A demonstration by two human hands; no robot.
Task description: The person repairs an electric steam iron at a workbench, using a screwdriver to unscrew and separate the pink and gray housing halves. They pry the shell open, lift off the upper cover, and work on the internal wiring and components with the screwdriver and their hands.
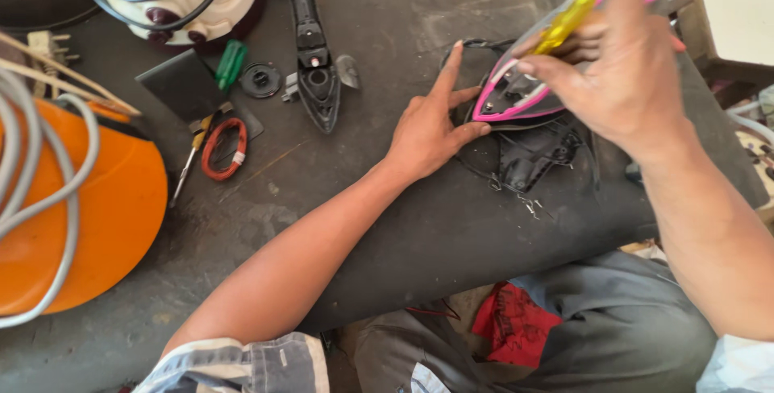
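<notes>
A pink and black clothes iron body (516,96) lies opened on the dark workbench (387,199), with black inner parts and thin wires (532,159) spilling toward me. My left hand (431,123) rests flat against its left side, fingers spread, thumb and forefinger touching the pink edge. My right hand (621,62) hovers over the iron and grips a screwdriver with a yellow translucent handle (564,22), its tip hidden behind the hand and the iron.
A black iron soleplate part (314,62) lies at the top centre beside a round black knob (260,80). A green-handled tool (230,62), a red wire coil (224,149) and a small screwdriver (189,159) lie left. An orange dome with grey cable (89,216) fills the left edge.
</notes>
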